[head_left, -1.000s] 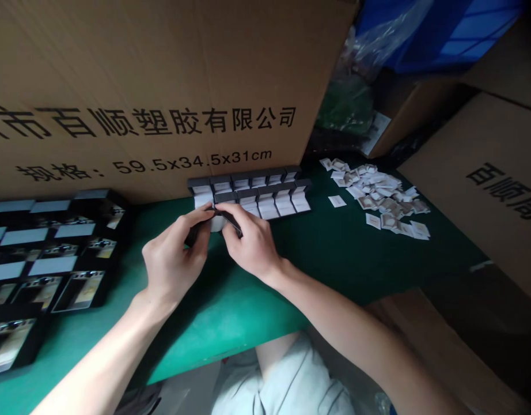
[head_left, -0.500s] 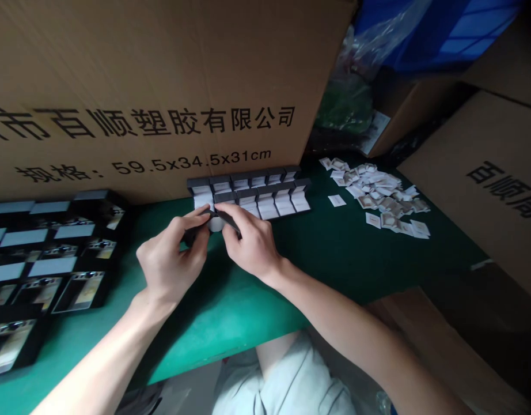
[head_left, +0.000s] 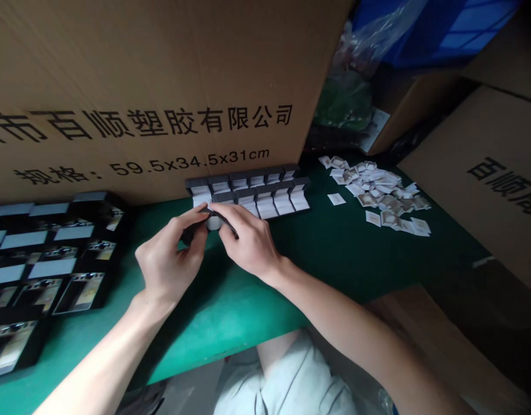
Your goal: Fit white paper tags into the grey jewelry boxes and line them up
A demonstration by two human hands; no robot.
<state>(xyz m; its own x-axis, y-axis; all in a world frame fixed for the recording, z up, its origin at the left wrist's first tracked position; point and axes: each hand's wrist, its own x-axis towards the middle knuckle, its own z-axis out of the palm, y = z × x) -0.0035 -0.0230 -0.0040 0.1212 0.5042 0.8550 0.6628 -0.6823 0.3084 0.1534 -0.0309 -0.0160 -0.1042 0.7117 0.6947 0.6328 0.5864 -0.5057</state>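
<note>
Between my hands is a small dark jewelry box point(head_left: 213, 222) with a pale inside, mostly covered by fingers. My left hand point(head_left: 173, 245) pinches its left side with thumb and fingers. On the other side my right hand point(head_left: 250, 239) grips it, index finger across the top and thumb below. Just behind stand two rows of open dark jewelry boxes point(head_left: 283, 202) with white linings; my hands hide part of the front row's left end.
Black display cases point(head_left: 79, 288) fill the table's left side. A pile of small white packets point(head_left: 378, 187) lies at right on the green table point(head_left: 231, 311). A large printed carton point(head_left: 162, 69) stands behind; another carton point(head_left: 507, 184) is at right.
Both hands and the box in them have shifted very slightly left. The hold on the box looks the same, and the rows behind stay as they were.
</note>
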